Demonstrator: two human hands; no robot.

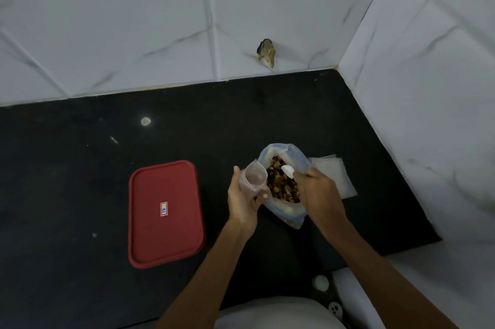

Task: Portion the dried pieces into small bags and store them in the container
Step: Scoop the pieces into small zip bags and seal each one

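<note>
Left grip curls round an open small bag, which looks empty. Right grip pinches a white spoon over the dried pieces in the big bag. We judge portioning barely begun: the red-lidded container sits closed on the counter. Both forearms reach forward, hands angled inward.

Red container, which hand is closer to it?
Left. The left hand, holding a small bag, is just right of the red container; the right hand is farther right, holding a white scoop in the big bag.
</note>
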